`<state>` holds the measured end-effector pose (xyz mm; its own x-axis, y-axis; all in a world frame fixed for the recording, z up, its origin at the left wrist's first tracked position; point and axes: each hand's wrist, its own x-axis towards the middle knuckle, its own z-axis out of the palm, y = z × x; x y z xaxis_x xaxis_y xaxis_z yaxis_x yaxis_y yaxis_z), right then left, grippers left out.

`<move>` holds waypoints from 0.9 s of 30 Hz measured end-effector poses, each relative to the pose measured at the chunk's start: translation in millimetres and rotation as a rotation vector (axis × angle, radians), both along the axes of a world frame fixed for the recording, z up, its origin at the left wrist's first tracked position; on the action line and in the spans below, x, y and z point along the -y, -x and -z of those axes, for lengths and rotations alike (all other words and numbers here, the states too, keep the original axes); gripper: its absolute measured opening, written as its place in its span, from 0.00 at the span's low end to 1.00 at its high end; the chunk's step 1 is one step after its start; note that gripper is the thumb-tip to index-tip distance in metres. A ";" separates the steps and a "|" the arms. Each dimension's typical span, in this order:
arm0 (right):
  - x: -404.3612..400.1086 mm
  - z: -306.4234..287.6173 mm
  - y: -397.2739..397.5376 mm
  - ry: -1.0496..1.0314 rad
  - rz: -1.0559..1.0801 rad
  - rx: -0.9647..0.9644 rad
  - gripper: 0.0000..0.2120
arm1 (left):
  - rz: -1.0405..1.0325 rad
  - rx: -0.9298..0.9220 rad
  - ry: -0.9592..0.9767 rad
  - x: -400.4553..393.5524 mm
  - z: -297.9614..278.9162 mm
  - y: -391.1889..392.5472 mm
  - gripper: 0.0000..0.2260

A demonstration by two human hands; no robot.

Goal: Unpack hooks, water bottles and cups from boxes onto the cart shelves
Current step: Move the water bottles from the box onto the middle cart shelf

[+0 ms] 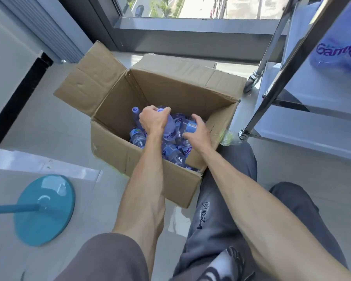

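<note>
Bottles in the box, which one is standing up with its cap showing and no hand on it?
The bottle at the back of the box, just beyond the left hand; the others lie flat or are gripped.

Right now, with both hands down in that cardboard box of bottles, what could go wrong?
The left hand grips a clear plastic water bottle with a purple label near its cap, so it might slip free. The right hand curls over another blue-labelled bottle; lifting both could jostle the loose pile. The brown cardboard box crowds the person's knee, so it may tip.
</note>
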<state>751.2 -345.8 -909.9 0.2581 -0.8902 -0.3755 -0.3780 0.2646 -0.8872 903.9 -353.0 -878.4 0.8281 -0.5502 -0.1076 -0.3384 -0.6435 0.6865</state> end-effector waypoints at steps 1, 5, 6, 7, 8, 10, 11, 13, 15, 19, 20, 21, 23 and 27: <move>-4.1 -1.0 1.3 0.028 -0.042 0.027 0.38 | 0.031 0.001 0.041 -4.2 -7.6 0.0 0.12; -17.5 -10.4 5.1 0.101 -0.151 0.143 0.44 | 0.215 -0.101 0.283 -23.2 -38.5 9.8 0.13; -19.5 -17.4 6.4 0.136 -0.133 0.176 0.42 | 0.249 -0.144 0.340 -26.5 -47.1 15.5 0.13; -20.6 -25.2 9.0 0.172 -0.099 0.193 0.39 | 0.267 -0.183 0.390 -29.3 -55.7 22.5 0.13; -21.3 -33.6 13.0 0.220 -0.058 0.188 0.36 | 0.275 -0.216 0.433 -31.9 -65.3 31.3 0.13; -22.0 -53.1 25.2 0.327 0.017 0.159 0.29 | 0.293 -0.252 0.499 -34.0 -87.0 51.9 0.11; -22.7 -62.3 33.4 0.355 0.046 0.176 0.27 | 0.306 -0.254 0.523 -35.5 -98.5 63.6 0.10; -27.9 -78.1 52.5 0.357 0.104 0.304 0.25 | 0.344 -0.249 0.581 -40.5 -119.8 87.1 0.11; -37.7 -89.9 73.3 0.326 0.212 0.469 0.22 | 0.336 -0.336 0.718 -45.3 -133.2 109.2 0.13; -54.4 -112.5 112.0 -0.051 0.544 0.954 0.19 | 0.111 -0.529 0.702 -66.2 -122.6 153.4 0.12; -53.6 -119.2 123.2 -0.115 0.564 1.066 0.18 | 0.099 -0.482 0.558 -72.9 -111.7 167.4 0.13; -52.3 -125.3 137.0 -0.120 0.566 1.123 0.17 | 0.139 -0.452 0.401 -80.2 -101.7 182.7 0.15; -49.6 -135.0 165.4 -0.057 0.574 1.111 0.20 | 0.293 -0.572 0.159 -92.7 -89.3 213.4 0.20; -51.2 -140.4 215.9 0.072 0.646 0.819 0.34 | 0.607 -1.001 0.103 -99.5 -94.1 263.3 0.26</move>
<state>535.4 -294.5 -769.5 -0.1235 -0.9625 -0.2414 0.5403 0.1388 -0.8299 640.6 -253.5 -784.3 -0.0013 -0.8696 -0.4938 0.1492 -0.4885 0.8597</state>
